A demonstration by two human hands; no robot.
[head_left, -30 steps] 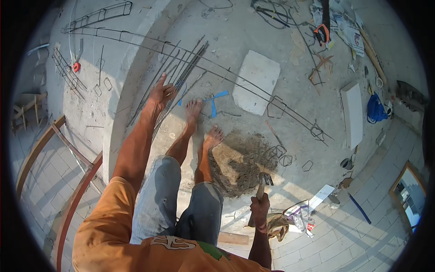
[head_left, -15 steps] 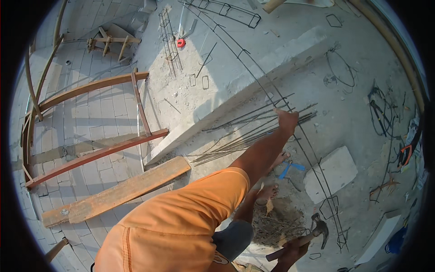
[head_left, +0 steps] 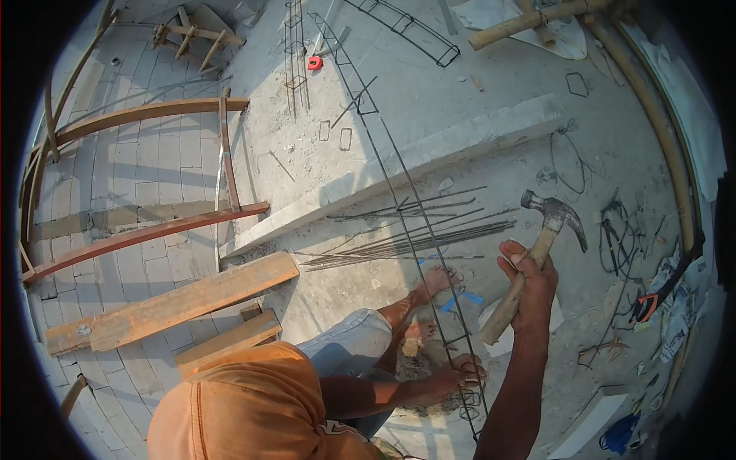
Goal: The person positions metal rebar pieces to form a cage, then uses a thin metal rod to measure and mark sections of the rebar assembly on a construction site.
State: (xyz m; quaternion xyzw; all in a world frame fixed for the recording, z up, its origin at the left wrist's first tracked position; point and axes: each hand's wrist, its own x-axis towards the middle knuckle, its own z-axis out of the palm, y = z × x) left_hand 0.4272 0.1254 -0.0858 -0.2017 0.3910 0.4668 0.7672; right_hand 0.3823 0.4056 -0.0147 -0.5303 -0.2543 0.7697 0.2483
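Observation:
In the head view, my left hand (head_left: 458, 377) grips the long, narrow rebar cage (head_left: 368, 112) near its lower end, close to some bent wire stirrups. My right hand (head_left: 532, 295), raised to the right of the cage, is closed on the wooden handle of a claw hammer (head_left: 552, 211), its metal head pointing upward. Several loose steel rods (head_left: 399, 247) lie beneath the cage. My bare foot (head_left: 441, 280) is beside blue strips (head_left: 456, 303). A pale slab behind my right hand is partly hidden.
A concrete ledge (head_left: 452, 142) crosses the floor. Timber frames (head_left: 153, 234) and planks (head_left: 169, 299) lie on the left. A red tape measure (head_left: 314, 63) and bamboo poles (head_left: 521, 24) are farther off. Tangled wire and a saw (head_left: 645, 305) lie at the right.
The view has swung left. My left hand has moved down along the cage toward its lower end. My right hand has lifted the hammer higher, with its head turned upward.

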